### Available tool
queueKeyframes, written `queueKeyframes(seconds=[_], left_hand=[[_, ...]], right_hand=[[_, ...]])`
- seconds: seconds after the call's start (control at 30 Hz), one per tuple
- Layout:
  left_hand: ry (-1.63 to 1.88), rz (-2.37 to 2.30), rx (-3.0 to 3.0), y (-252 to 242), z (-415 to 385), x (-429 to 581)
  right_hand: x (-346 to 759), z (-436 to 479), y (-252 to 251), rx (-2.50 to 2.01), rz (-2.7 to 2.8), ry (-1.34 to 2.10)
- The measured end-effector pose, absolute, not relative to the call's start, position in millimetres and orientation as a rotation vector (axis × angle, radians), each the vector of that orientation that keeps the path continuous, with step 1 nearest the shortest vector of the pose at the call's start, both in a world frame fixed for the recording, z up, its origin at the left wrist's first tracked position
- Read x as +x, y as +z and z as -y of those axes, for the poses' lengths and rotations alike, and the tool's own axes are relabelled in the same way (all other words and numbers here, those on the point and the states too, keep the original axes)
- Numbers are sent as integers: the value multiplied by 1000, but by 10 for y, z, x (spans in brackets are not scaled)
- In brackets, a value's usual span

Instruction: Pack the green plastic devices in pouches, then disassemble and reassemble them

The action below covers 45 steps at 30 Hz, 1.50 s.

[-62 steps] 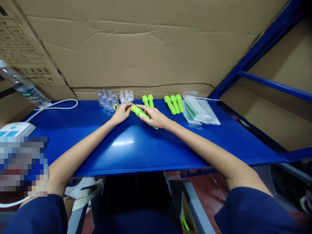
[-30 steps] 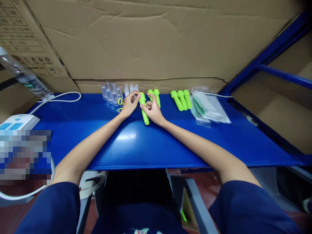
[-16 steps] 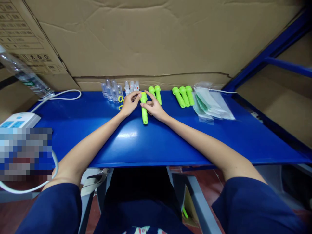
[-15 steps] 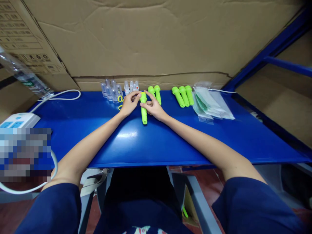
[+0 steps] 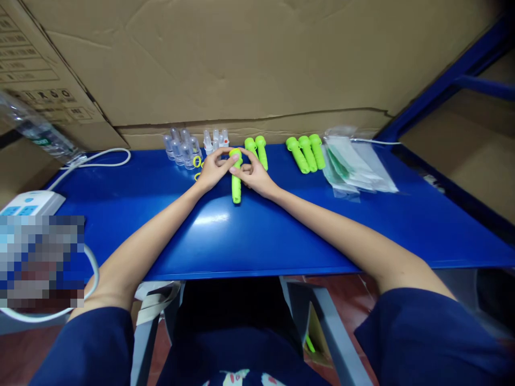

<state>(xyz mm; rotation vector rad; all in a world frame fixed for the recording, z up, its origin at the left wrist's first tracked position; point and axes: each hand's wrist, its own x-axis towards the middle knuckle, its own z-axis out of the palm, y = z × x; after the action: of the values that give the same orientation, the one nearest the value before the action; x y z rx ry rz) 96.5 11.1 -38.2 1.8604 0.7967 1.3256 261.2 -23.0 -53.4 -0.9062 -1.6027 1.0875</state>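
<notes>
Between my two hands is a lime-green flashlight (image 5: pixel 236 187), its wider head away from me and its narrow end toward me. My left hand (image 5: pixel 215 169) is closed on the head end, thumb and fingers at its left side. My right hand (image 5: pixel 254 174) grips the body just below, thumb across the front and fingers curled behind. Yellow rings (image 5: pixel 197 162) lie beside my left hand, partly hidden by it. Past my right hand rest two more green flashlights (image 5: pixel 262 153).
Clear plastic caps (image 5: pixel 187 153) and small white-based clear pieces (image 5: pixel 208 140) stand at the back. Three green flashlights (image 5: pixel 300 158) lie right of centre beside plastic bags (image 5: pixel 358 166). A power strip (image 5: pixel 34 202), white cable (image 5: pixel 124 150) and bottle (image 5: pixel 44 134) are at the left of the blue table (image 5: pixel 257 236).
The view has shifted slightly. Both hands keep hold of the green flashlight in nearly the same place, and my left thumb sits a little differently on its head.
</notes>
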Motion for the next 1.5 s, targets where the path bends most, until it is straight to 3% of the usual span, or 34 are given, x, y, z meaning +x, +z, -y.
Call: queueKeyframes(seconds=[1.07, 1.5], left_hand=[[1124, -558, 1639, -471, -243, 901], [1249, -690, 1504, -492, -238, 891]], right_hand=[[2690, 60, -659, -920, 1648, 940], [2555, -71, -553, -989, 1611, 851]])
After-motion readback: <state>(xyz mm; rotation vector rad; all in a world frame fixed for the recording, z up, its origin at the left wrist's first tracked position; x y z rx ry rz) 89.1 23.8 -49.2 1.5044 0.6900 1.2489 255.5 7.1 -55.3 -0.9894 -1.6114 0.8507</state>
